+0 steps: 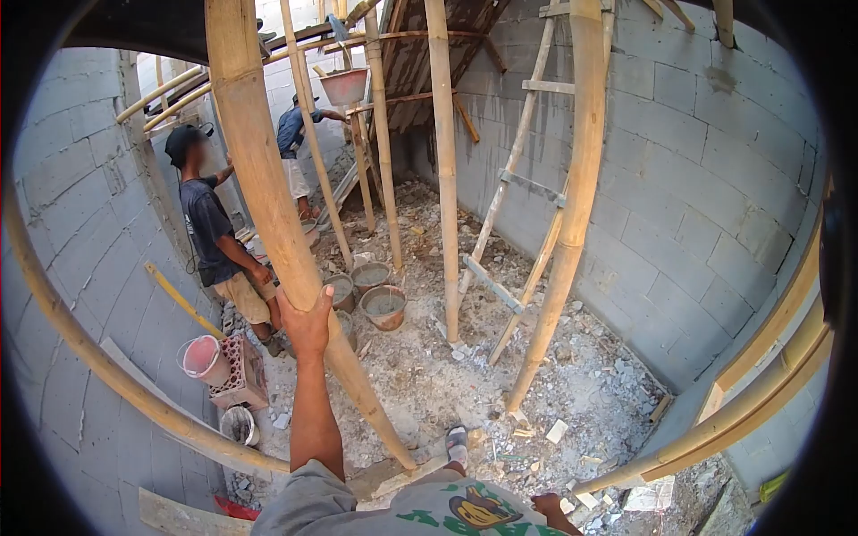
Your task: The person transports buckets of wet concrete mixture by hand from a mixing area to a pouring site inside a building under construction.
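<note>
**A:** Where was the left hand [306,323]?

**B:** Closed around the leaning bamboo pole [255,161], fingers curled right round it at about mid-height. The pole slanted down to the rubble floor [572,384], landing near the person's foot.

**A:** A sound hold?

**B:** I'd judge so. Bamboo is smooth, round and hard, so a loose palm would likely slide, and gripping just above a node ridge would help.

**A:** The right hand [547,507]?

**B:** Low by the knee, half out of frame — open or closed, I couldn't tell.

**A:** And around them?

**B:** Rough grey block wall [706,179], a slatted ladder [527,192], and round buckets [384,306] of grey mix, with another person [214,232] just beside them.
</note>
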The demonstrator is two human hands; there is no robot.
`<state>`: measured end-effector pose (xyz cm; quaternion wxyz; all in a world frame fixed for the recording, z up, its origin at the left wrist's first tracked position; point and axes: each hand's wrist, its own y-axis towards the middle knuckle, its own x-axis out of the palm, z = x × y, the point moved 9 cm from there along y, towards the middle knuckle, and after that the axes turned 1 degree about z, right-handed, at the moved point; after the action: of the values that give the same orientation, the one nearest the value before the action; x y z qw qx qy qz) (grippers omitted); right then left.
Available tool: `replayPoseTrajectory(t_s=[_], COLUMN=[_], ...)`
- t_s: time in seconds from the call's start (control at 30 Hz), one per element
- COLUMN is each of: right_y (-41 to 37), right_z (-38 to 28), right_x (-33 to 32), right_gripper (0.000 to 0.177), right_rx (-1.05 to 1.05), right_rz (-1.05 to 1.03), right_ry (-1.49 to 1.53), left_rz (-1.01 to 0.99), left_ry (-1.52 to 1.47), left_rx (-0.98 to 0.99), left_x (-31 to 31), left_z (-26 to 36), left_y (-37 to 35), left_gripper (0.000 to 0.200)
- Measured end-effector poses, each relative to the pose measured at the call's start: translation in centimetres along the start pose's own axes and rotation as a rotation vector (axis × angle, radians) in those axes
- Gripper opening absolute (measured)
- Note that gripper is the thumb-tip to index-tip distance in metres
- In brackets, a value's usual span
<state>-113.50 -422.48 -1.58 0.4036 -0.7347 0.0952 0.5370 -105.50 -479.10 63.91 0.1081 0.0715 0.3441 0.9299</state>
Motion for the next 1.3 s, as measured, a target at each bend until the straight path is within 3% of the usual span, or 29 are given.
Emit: replayPoseTrajectory(t_s=[0.07,0.23,0.3,0.33,0.43,0.5,0.57,0.67,0.77,0.87,0.9,0.97,1.0,1.07,1.2,1.27,1.3], right_y=[-0.1,0.9,0.9,-0.3,-0.1,0.2,-0.1,1.4,-0.2,0.1,0.2,-0.6,-0.5,0.3,-0.2,0.2,0.5], right_z=[-0.8,-1.3,1.3,1.4,0.5,0.5,2.0,1.3,0.4,-0.8,-1.0,-0.6,-0.3,-0.8,0.0,1.6,1.7], right_x=[0.0,1.5,2.7,1.2,0.3,-0.1,0.8,0.9,-3.3,-6.5,-6.4,-4.2,-3.8,-4.1,-3.5,0.3,0.7], right_gripper=[0.027,0.025,0.021,0.039,0.042,0.042,0.041,0.034,0.036,0.034,0.034,0.035,0.035,0.035,0.032,0.035,0.035], right_rx=[-0.026,-0.036,0.303,0.41,0.364,0.347,0.567,0.396,0.543,0.442,0.442,0.655,0.657,0.464,0.469,0.674,0.677], right_rz=[0.006,0.036,0.088,0.027,-0.133,-0.091,-0.082,-0.069,-0.096,-0.016,-0.017,-0.047,-0.048,-0.112,-0.039,-0.12,-0.124], right_ry=[-0.028,0.037,0.389,0.677,0.472,0.413,0.589,0.391,0.644,0.5,0.502,0.977,0.976,0.64,0.618,0.817,0.816], left_rz=[0.049,0.025,0.015,0.011,0.011,0.017,0.017,0.022,0.018,0.01,0.008,0.019,0.018,0.008,0.017,0.014,0.012], left_ry=[0.107,0.071,0.016,0.014,0.029,0.048,0.043,0.037,0.067,0.048,0.049,0.048,0.048,0.052,0.073,0.06,0.061], left_rx=[0.093,0.094,0.069,0.06,0.052,0.058,0.058,0.058,0.052,0.041,0.041,0.046,0.044,0.04,0.045,0.056,0.052], left_x=[-0.3,0.0,0.2,0.2,0.1,0.0,0.1,0.1,0.1,0.2,0.2,0.2,0.2,0.2,0.2,0.2,0.2], left_z=[0.6,1.1,1.4,1.3,0.9,0.9,1.1,1.0,0.9,1.0,1.1,1.3,1.2,0.9,1.3,1.5,1.5], left_y=[0.0,0.0,-0.1,-0.1,-0.1,0.0,-0.1,-0.1,-0.1,-0.1,-0.1,-0.1,-0.1,-0.1,-0.1,-0.1,-0.1], left_gripper=[0.049,0.049,0.048,0.048,0.047,0.047,0.047,0.048,0.048,0.049,0.049,0.049,0.049,0.049,0.048,0.048,0.048])
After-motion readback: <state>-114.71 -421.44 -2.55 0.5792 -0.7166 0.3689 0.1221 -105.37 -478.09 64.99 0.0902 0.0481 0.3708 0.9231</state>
